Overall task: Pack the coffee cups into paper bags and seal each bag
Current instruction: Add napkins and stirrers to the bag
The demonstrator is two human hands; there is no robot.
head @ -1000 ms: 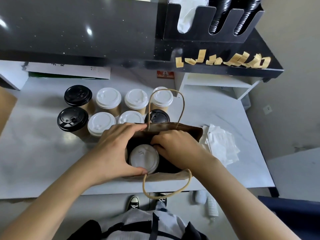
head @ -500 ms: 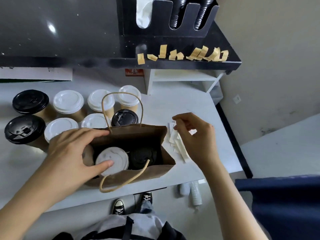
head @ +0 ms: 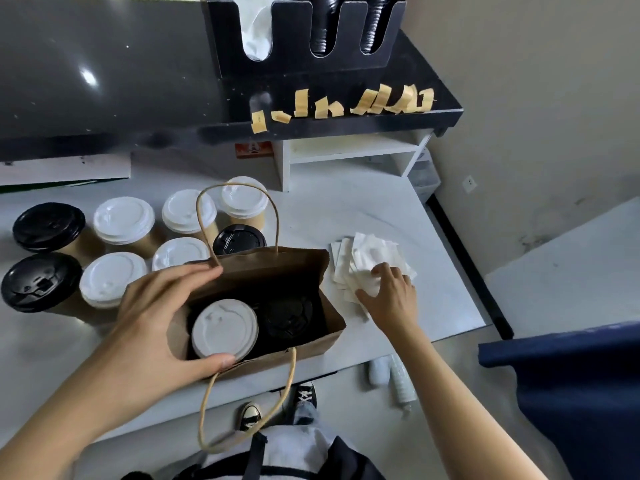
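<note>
A brown paper bag (head: 277, 265) with twine handles stands open near the table's front edge. Inside it sit a white-lidded cup (head: 225, 329) on the left and a black-lidded cup (head: 287, 315) on the right. My left hand (head: 152, 313) grips the bag's left end, fingers on the far rim and thumb on the near rim. My right hand (head: 391, 296) rests on a pile of white paper napkins (head: 370, 251) just right of the bag, fingers spread on them. Several more cups stand left of and behind the bag, some white-lidded (head: 124, 220), some black-lidded (head: 48, 225).
Several tan tape strips (head: 381, 102) hang off the black counter's edge above. A black lid holder (head: 304, 29) stands on that counter. A white shelf (head: 349, 150) sits at the table's back. The table's right edge (head: 460, 271) is close to the napkins; a dark blue object (head: 571, 375) is at the right.
My right hand left the bag, swung right and came down onto the napkin pile. My left hand stayed on the bag's left end.
</note>
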